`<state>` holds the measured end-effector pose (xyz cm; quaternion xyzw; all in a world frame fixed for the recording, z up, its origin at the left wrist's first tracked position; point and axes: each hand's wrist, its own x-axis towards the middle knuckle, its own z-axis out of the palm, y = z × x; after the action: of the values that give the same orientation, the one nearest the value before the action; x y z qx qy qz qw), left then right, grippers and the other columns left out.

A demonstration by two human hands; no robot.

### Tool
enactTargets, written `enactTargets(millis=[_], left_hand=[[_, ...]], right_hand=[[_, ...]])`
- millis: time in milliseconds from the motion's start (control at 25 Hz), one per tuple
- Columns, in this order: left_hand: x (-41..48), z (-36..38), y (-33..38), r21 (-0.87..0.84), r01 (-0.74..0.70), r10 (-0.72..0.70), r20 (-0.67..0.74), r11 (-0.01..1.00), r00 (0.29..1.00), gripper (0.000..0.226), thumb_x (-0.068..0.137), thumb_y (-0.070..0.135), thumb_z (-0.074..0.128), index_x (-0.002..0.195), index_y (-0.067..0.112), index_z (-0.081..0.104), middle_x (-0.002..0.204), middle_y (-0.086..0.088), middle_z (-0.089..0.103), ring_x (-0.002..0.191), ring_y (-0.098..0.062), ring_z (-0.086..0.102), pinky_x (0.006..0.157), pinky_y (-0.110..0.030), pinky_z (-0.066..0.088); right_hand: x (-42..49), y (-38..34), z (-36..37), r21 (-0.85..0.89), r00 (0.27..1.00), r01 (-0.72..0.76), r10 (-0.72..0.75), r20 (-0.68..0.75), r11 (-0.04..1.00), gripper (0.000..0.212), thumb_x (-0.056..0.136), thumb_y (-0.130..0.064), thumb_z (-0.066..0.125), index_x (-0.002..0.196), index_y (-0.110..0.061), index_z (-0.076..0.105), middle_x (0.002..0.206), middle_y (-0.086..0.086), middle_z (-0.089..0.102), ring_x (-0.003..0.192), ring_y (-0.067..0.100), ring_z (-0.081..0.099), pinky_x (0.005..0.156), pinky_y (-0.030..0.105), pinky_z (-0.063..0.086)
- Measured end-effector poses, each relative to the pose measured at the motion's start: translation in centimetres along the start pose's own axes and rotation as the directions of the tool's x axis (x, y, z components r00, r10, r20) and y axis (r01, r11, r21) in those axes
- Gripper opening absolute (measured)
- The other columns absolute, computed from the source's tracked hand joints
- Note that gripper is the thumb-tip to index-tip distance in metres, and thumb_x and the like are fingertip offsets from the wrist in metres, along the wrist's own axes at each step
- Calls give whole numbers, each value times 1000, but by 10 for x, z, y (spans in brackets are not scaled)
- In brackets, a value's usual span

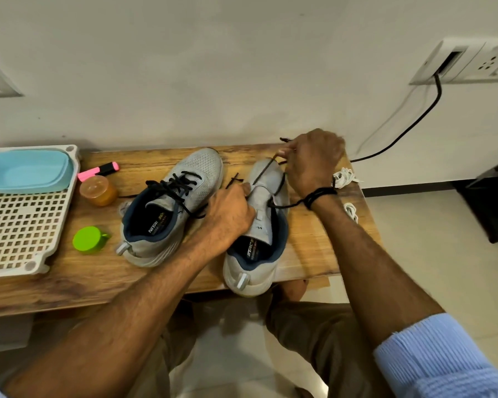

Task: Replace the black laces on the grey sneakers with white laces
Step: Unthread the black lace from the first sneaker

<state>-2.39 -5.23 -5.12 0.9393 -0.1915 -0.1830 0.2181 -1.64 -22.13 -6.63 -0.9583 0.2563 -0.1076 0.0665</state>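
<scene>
Wooden worktop (69, 271) against a white wall, person seated at it with both forearms reaching in.

- White perforated tray (20, 225) sits at the worktop's left end. A blue tub (26, 170) lies on the tray's far part.
- Left sneaker (170, 214): grey, mid-worktop, toe pointing to the wall, fully laced in black.
- Right sneaker (259, 214): grey, just beside the first one, heel hanging over the near edge. Most eyelets are bare and the tongue is exposed.
- Left hand (230, 214): fingers curled, holding the right sneaker at its upper beside the tongue. A short black lace end sticks out at the fingertips; can't tell if it's pinched too.
- Right hand (311, 162): raised over the right sneaker's toe, thumb and fingers pinching the black lace (265, 169). The strand runs taut from the toe area up to the pinch. More of the same lace is wound round the right wrist, with a strand leading back to the shoe.
- Orange jar (98, 191) and green cap (88, 238) stand between the tray and the left sneaker.
- Pink highlighter (98, 170) lies behind the jar.
- White laces (342, 178): bundled at the worktop's right edge, behind the right wrist. Not in either hand, not in either shoe.
</scene>
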Motion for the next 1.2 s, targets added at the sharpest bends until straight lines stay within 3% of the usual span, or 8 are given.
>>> enactTargets(millis=[120, 240, 320, 520, 600, 800, 1000, 1200], left_hand=[[-4, 5, 4, -14, -13, 13, -12, 1000, 1000, 53, 94, 8, 53, 146, 16, 48, 132, -15, 62, 118, -34, 59, 105, -42, 45], [-2, 10, 6, 8, 3, -3, -22, 1000, 1000, 45, 93, 9, 53, 139, 12, 54, 127, -17, 63, 117, -36, 58, 100, -41, 45], [1, 10, 4, -14, 16, -16, -27, 1000, 999, 40, 94, 12, 55, 133, 14, 59, 125, -14, 65, 116, -35, 59, 99, -40, 47], [15, 10, -7, -55, 43, -46, -66, 998, 997, 29, 92, 22, 67, 120, 14, 69, 116, -7, 70, 109, -27, 65, 95, -37, 52], [19, 9, -13, -97, 39, -44, -56, 994, 997, 32, 93, 28, 68, 121, 13, 69, 114, -5, 71, 105, -24, 66, 91, -33, 52], [28, 15, -23, -100, 24, -30, -61, 995, 998, 32, 94, 36, 65, 119, 17, 69, 104, -5, 70, 100, -24, 64, 90, -41, 54], [35, 16, -25, -92, 52, -59, -67, 994, 996, 33, 93, 35, 66, 122, 19, 68, 102, -3, 70, 92, -22, 65, 83, -38, 55], [37, 15, -23, -88, 118, -131, -154, 989, 979, 42, 84, 40, 76, 118, 15, 68, 105, -3, 70, 94, -21, 64, 78, -33, 51]], right_hand=[[3, 7, 0, 123, 994, -93, 99, -44, 988, 22, 91, -42, 63, 102, -25, 72, 116, 7, 56, 123, 32, 41, 109, 50, 29], [9, 6, 5, 341, 999, 16, -31, 39, 940, 13, 87, -32, 71, 99, -27, 72, 118, 6, 55, 123, 30, 43, 103, 45, 38], [6, 4, 8, 460, 986, 89, -144, 87, 883, 25, 82, -24, 75, 106, -31, 71, 121, 4, 55, 124, 29, 45, 103, 43, 41], [3, -8, 4, 454, 927, 228, -335, 170, 861, 23, 79, -26, 80, 101, -27, 73, 109, 0, 63, 106, 18, 55, 89, 35, 45], [2, -10, 1, 401, 936, 178, -280, 212, 899, 13, 83, -26, 77, 92, -17, 72, 100, 2, 65, 92, 14, 57, 76, 25, 40], [0, -11, 4, 304, 890, -238, 82, 448, 923, 47, 85, -43, 72, 61, -12, 48, 68, 4, 52, 69, 22, 50, 50, 25, 32], [-4, -13, 8, 577, 828, -316, -78, 556, 753, 33, 83, -19, 79, 89, 11, 69, 68, 5, 58, 61, 13, 51, 58, 28, 44], [-6, -13, 15, 585, 876, -202, -122, 467, 786, 17, 85, -22, 76, 83, -5, 71, 67, -5, 60, 62, 6, 53, 61, 23, 45]])
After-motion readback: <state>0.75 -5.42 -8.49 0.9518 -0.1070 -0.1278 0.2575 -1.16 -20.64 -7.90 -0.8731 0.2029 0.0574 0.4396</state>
